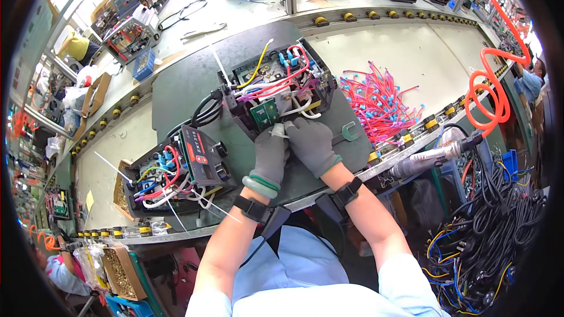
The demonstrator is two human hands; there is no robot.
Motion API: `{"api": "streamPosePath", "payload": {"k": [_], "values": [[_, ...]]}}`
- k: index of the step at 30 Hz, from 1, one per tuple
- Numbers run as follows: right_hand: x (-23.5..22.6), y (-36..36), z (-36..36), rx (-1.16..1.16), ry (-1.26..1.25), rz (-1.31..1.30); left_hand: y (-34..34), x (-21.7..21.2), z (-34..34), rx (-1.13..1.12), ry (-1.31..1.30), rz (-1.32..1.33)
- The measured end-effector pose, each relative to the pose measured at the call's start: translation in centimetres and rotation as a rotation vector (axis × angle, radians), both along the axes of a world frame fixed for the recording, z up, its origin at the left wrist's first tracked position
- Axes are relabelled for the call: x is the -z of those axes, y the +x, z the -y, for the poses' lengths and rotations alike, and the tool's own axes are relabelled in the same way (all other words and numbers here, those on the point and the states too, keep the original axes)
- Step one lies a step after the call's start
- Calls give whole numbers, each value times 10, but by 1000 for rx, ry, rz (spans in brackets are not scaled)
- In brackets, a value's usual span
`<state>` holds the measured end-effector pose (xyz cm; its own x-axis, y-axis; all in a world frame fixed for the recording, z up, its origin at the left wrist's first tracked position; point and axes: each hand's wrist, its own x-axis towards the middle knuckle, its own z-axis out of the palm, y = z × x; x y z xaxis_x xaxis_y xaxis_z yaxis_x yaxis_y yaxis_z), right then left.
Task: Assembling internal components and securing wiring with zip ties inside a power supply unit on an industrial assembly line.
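Both my hands wear grey gloves and meet at the near edge of an opened black electronic unit (322, 76). My left hand (270, 155) is closed, its fingertips beside a small green circuit board (265, 114) on that unit. My right hand (312, 148) is closed against it. Something small and whitish shows between the fingertips, too small to name. Red, white and yellow wires (279, 85) rise from the unit. At the left lies a second opened unit (197, 151) with a dark front panel and knobs. An open-ended wrench (349, 132) lies just right of my right hand.
A dark green board (176, 97) lies under the far unit. Red wires with blue ends (379, 103) are heaped at right. A pneumatic screwdriver (432, 157) with a coiled orange hose (499, 53) is at the right edge. Black cables (499, 240) hang below; rollers (320, 21) line the conveyor.
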<state>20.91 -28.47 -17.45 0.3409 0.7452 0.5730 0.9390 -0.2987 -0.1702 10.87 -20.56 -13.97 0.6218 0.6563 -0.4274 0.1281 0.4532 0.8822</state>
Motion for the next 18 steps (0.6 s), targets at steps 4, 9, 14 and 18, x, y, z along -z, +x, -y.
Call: {"api": "streamPosePath", "payload": {"k": [4, 9, 14, 18], "values": [[-14, 0, 16, 13, -122, -37, 2, 5, 12, -135, 159, -37], [-11, 7, 50, 8, 93, -956, 8, 12, 18, -223, 280, -1], [-62, -4, 43, -272, 204, -1784, 6, 46, 9, -248, 606, 47], [-52, 6, 29, -293, 85, -1758, 2, 49, 3, -147, 777, 58]]}}
